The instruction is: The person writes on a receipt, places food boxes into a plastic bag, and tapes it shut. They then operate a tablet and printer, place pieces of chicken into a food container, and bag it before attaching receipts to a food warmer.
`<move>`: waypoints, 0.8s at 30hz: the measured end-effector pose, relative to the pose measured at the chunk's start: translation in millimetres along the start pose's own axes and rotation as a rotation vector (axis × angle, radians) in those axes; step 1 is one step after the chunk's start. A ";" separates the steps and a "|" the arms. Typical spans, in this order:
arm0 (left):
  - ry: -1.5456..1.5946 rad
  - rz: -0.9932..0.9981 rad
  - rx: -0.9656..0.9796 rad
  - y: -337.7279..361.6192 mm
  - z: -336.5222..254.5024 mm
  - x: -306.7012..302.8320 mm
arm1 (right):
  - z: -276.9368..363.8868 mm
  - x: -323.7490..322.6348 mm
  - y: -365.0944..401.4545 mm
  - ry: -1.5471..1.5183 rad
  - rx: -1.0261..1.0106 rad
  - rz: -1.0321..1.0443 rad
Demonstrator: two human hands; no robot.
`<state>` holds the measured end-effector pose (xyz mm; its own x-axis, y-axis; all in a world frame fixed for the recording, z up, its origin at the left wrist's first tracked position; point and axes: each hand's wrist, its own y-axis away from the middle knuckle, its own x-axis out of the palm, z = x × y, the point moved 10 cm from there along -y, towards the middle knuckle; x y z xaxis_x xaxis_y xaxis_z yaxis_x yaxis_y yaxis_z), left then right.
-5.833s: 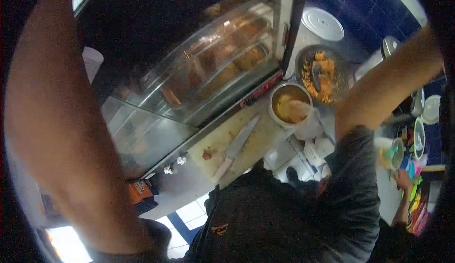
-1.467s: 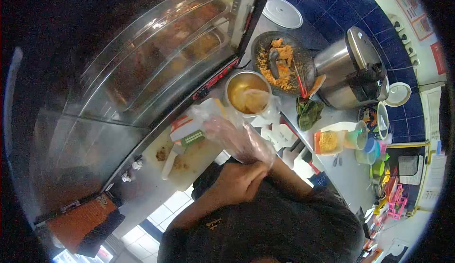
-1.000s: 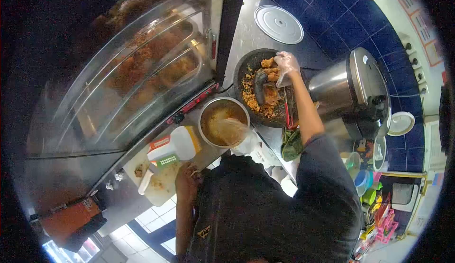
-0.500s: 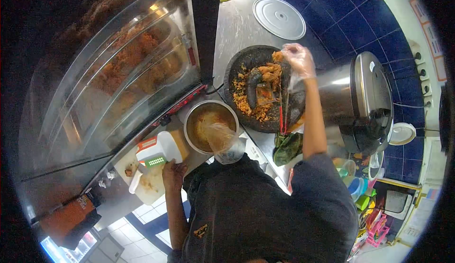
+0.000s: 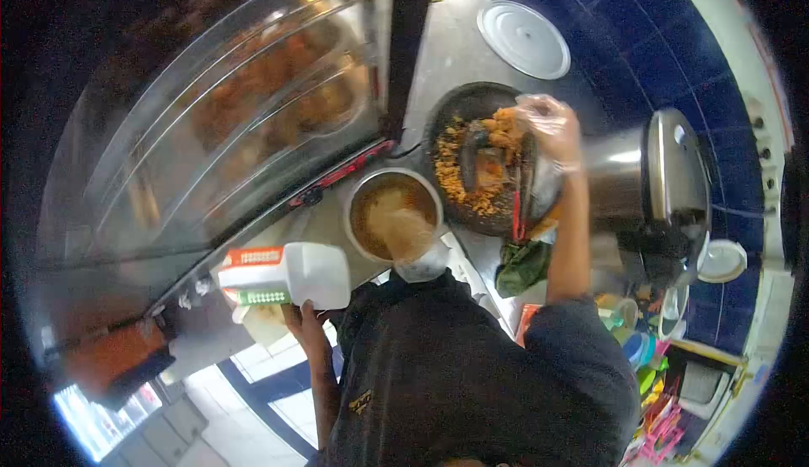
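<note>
My left hand point(image 5: 308, 320) grips a white paper food box point(image 5: 318, 275) with orange and green printing, tilted on its side beside my body. A clear plastic glove covers my right hand point(image 5: 552, 128). Its fingers are bent together over the far right part of a dark stone mortar point(image 5: 451, 193), at a piece of orange-brown fried food point(image 5: 507, 122). Crumbly fried bits point(image 5: 451, 160) lie in the mortar around a dark pestle point(image 5: 474, 151). Red-handled tongs point(image 5: 518, 214) rest at the mortar's right side, below my right hand.
A metal bowl point(image 5: 356, 235) with brownish contents and a clear plastic bag point(image 5: 417, 252) stands left of the mortar. A big steel cooker point(image 5: 615, 164) is at right. A round lid point(image 5: 524, 39) lies behind; a green cloth point(image 5: 522, 269) lies in front. A glass display case point(image 5: 244, 113) stands left.
The view has shifted, so the counter sits farther right. My left hand has raised and turned the box, showing more of its white side. My right hand is slightly lower over the mortar.
</note>
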<state>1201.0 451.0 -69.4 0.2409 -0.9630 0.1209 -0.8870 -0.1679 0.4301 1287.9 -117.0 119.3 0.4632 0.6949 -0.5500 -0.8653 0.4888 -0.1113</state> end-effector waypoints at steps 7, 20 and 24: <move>-0.229 0.066 0.233 27.5 -77.7 42.7 | 135.7 128.5 111.6 -0.196 -0.202 0.646; -0.291 0.259 0.089 31.4 -49.1 81.4 | 55.3 74.9 53.9 0.284 -0.164 0.092; -0.316 0.268 0.091 31.4 -48.1 81.2 | -69.4 51.0 -8.8 0.762 -0.038 0.109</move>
<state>1211.6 377.7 -3.1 -0.1228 -0.9900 -0.0692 -0.9365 0.0925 0.3382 1305.9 -122.5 34.7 0.1274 0.1758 -0.9761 -0.9109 0.4103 -0.0450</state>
